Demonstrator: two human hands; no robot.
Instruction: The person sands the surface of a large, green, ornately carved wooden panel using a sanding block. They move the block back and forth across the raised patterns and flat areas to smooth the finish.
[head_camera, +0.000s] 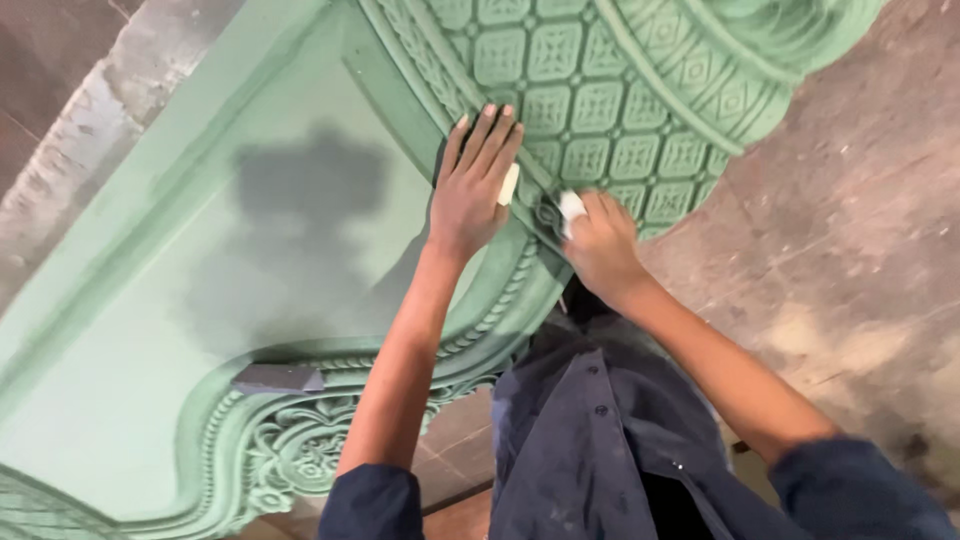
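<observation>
A large green carved panel (200, 200) with a flat centre and ornate moulded borders fills the left and top of the head view. My left hand (475, 185) lies flat on its raised moulding, fingers together, with a small pale piece (509, 184) under the fingers' edge. My right hand (600, 240) is closed around a small white piece (571, 206), pressed against the moulding just right of the left hand. A patterned grid of square reliefs (600, 110) lies beyond both hands.
A dark grey rectangular block (278, 378) rests on the panel's carved lower border. Bare stained concrete floor (860, 230) spreads to the right. A concrete kerb (80, 140) runs along the upper left. My dark blue shirt (590, 440) fills the bottom.
</observation>
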